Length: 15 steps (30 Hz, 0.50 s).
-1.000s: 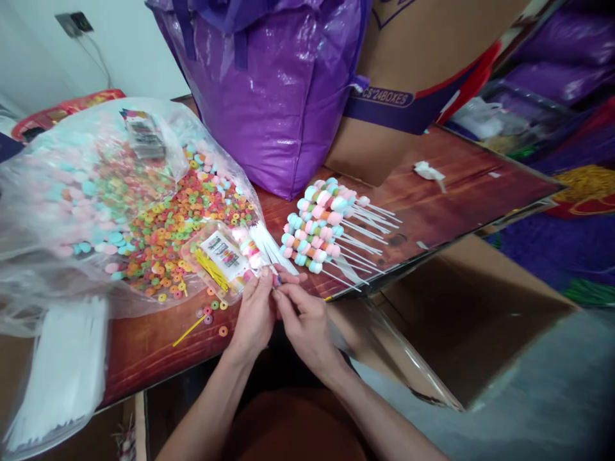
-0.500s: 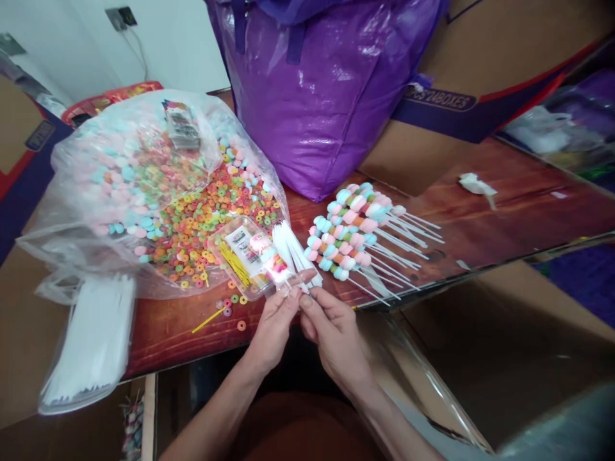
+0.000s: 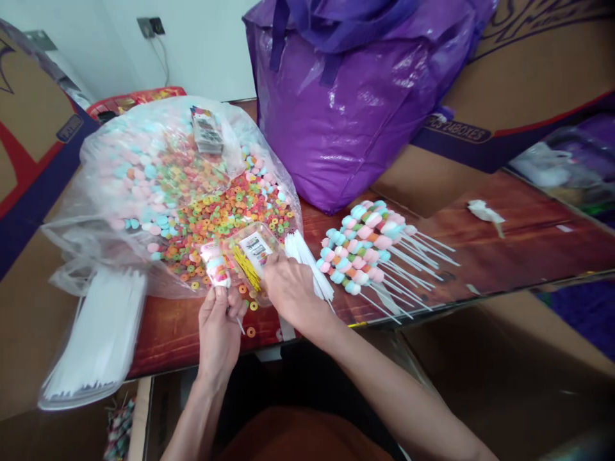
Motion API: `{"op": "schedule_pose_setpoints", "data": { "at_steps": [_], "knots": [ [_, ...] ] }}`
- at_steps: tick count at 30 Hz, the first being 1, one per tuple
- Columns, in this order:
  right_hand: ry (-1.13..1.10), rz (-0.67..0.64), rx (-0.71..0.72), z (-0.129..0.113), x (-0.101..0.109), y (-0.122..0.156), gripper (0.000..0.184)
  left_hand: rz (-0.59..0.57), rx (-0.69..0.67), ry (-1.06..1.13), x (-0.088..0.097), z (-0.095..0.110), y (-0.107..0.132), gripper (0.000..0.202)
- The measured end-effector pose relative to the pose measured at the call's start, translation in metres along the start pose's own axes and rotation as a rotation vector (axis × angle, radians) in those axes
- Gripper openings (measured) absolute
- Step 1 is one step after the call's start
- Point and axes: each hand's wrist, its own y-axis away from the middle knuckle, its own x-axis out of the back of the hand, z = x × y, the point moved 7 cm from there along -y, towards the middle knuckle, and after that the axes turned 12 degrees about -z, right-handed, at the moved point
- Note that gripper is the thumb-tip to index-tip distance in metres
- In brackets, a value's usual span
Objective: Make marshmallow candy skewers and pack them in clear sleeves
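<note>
My left hand (image 3: 220, 326) is closed around the white stick of a candy skewer (image 3: 216, 264), which points up over the table edge with pink and white candies on it. My right hand (image 3: 289, 288) reaches forward onto a small clear box (image 3: 250, 256) holding thin yellow ties; its fingers curl down at the box and I cannot see what they hold. A loose bundle of white sticks (image 3: 310, 266) lies just right of that hand. Several finished skewers (image 3: 365, 246) lie in a row further right.
A big clear bag of coloured ring candies (image 3: 192, 192) fills the table's left half. A purple bag (image 3: 355, 109) and cardboard boxes (image 3: 528, 77) stand behind. A sleeve of white sticks (image 3: 96, 339) hangs off the left edge. Loose rings (image 3: 250, 320) lie near my hands.
My hands have parted. The left has carried the skewer to the left and upright; the right has moved forward onto the clear box. The view has shifted left.
</note>
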Motion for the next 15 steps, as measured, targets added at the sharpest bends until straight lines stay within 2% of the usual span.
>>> {"op": "schedule_pose_setpoints", "data": {
  "at_steps": [3, 7, 10, 15],
  "knots": [
    [0.096, -0.073, 0.018, -0.010, -0.006, -0.009, 0.033, -0.027, 0.074, 0.001, -0.002, -0.012, -0.004, 0.025],
    [0.096, -0.124, 0.074, -0.004, -0.008, -0.008, 0.032, -0.035, 0.121, -0.009, -0.003, -0.024, -0.008, 0.024],
    [0.094, -0.094, 0.069, 0.004, -0.008, -0.008, 0.033, -0.039, 0.096, 0.001, -0.002, -0.024, -0.011, 0.021],
    [0.133, 0.030, 0.036, 0.004, -0.010, -0.011, 0.033, -0.037, 0.065, -0.024, 0.001, -0.023, -0.014, 0.020]
  ]
}}
